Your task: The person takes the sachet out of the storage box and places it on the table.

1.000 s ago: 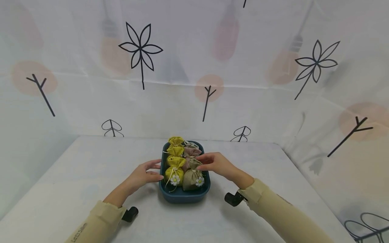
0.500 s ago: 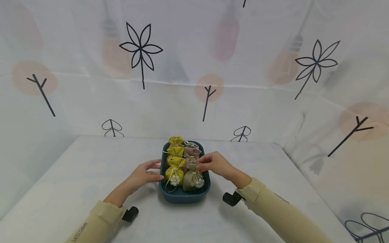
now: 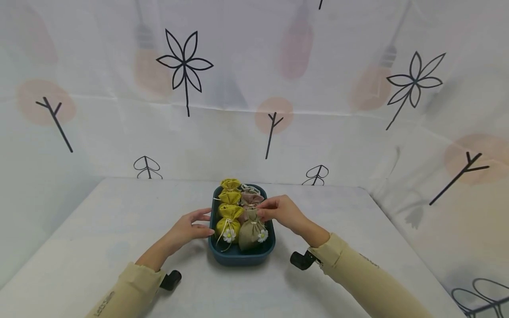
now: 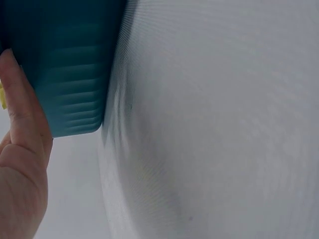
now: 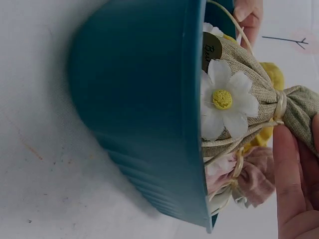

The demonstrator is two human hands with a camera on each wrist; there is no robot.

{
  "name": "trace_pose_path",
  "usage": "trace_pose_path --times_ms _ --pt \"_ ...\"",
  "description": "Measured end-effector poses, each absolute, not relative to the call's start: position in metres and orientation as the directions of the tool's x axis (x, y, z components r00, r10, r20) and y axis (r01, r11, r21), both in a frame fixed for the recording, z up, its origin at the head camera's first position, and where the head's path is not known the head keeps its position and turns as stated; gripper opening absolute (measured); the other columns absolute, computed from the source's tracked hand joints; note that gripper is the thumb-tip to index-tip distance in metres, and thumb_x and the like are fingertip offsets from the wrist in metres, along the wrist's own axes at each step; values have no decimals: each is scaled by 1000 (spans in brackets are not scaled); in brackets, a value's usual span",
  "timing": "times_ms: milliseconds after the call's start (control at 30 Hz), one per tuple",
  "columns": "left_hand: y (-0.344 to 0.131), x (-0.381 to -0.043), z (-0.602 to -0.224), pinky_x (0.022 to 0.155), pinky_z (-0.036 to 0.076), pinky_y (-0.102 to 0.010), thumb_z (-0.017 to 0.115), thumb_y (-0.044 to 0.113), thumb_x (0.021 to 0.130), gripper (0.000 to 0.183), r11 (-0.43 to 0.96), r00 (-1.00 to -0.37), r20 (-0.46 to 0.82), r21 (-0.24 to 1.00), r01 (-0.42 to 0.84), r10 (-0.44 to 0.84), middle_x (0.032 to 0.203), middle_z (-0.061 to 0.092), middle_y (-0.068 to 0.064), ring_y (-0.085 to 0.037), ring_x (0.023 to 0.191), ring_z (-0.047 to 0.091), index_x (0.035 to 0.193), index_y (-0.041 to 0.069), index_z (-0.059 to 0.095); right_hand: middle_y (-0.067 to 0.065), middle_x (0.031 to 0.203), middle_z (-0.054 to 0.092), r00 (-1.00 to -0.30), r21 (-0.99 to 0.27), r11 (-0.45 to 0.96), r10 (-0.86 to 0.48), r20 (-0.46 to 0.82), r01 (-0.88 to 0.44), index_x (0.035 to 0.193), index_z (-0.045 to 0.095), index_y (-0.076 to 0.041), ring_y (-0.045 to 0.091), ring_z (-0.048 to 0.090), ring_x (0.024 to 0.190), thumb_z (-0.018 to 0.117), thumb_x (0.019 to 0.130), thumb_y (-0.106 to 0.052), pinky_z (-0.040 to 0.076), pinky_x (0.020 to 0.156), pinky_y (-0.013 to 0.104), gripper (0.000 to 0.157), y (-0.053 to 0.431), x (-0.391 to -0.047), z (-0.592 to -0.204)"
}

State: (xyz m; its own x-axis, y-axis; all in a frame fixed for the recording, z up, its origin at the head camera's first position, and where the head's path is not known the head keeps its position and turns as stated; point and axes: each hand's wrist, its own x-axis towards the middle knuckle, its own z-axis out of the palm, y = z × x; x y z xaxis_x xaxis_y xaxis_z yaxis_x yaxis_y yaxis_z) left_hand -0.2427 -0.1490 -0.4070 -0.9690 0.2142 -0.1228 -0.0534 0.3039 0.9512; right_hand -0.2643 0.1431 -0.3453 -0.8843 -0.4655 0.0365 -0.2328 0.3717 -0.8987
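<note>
Toward the tabletop's [image 3: 222,293] far edge, the blue tub [image 3: 240,260] held the olive bag [image 3: 250,238] at its near right corner. Pinched by the right hand [image 3: 282,214], the bag's neck stood straighter than half a second earlier, its flower [image 3: 263,236] slightly higher. The left hand [image 3: 183,232], fingers extended and parted, stayed against the left rim. This suggested the bag's placing was unfinished.

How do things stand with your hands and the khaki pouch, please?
Right hand pinching khaki pouch by its gathered top. Left hand touching left side of blue container. Pouch base below rim; yellow pouch close alongside.
</note>
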Motion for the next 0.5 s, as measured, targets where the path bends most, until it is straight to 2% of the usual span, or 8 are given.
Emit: trace_pose_path --times_ms 500 --pt "-150 -245 -408 85 50 -41 77 22 78 72 291 -965 -123 955 -52 232 128 50 -11 -21 102 58 140 15 41 11 94 68 -907 -928 298 -412 87 -224 105 66 6 24 67 81 64 89 -12 52 82 41 25 146 -259 -324"
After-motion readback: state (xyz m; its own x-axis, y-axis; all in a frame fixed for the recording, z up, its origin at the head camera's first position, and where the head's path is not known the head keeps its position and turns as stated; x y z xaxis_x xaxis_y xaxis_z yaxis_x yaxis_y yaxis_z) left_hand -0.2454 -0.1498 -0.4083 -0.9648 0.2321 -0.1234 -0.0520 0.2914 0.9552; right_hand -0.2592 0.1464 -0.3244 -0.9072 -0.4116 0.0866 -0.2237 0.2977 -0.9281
